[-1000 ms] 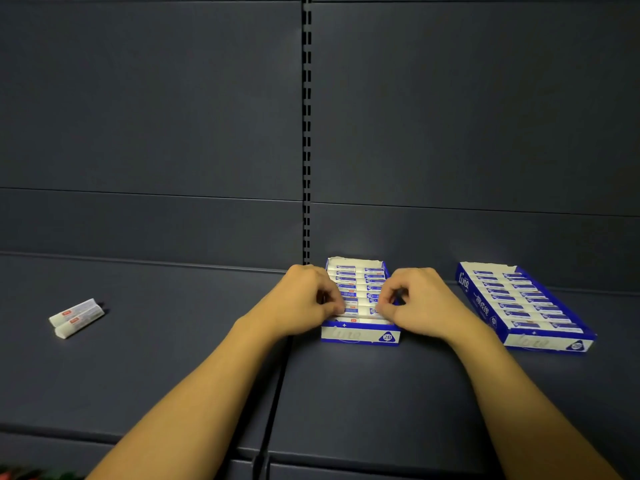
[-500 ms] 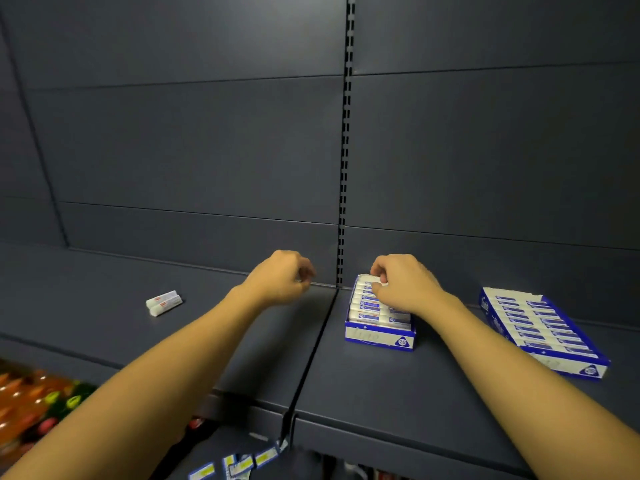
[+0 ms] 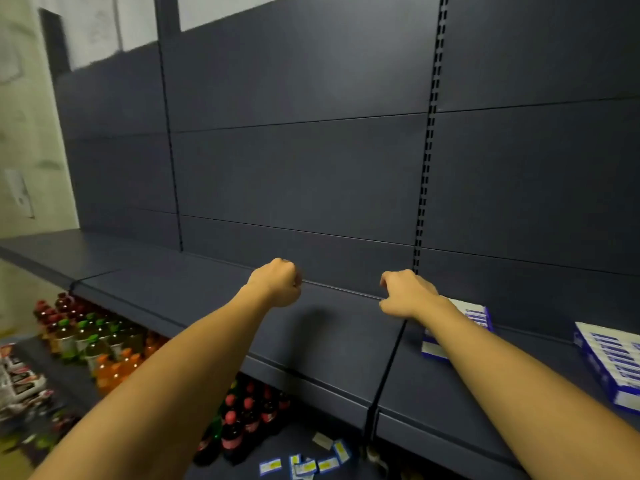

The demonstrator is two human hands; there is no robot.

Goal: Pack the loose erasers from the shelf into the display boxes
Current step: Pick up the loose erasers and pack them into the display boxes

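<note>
Both arms reach out over the dark grey shelf (image 3: 214, 299). The left hand (image 3: 277, 284) hangs above the bare shelf surface with its fingers curled into a loose fist; nothing shows in its grasp, though the inside of the fist is turned away. The right hand (image 3: 407, 294) is to its right, just left of the slotted upright (image 3: 427, 147) in the back panel, knuckles up and fingers bent downward; whether it holds anything I cannot tell. Right behind that wrist sits a blue and white display box (image 3: 476, 315), mostly hidden by the forearm, with rows of erasers showing at its far end. A second display box (image 3: 609, 362), also filled with rows of blue-labelled erasers, lies further right at the frame edge, well apart from the first. Below the shelf on the left stand bottled drinks (image 3: 86, 337) with red, green and orange caps, and more bottles (image 3: 242, 420) nearer the middle. Small blue and yellow price tags (image 3: 304, 464) are scattered on the lower level.
</note>
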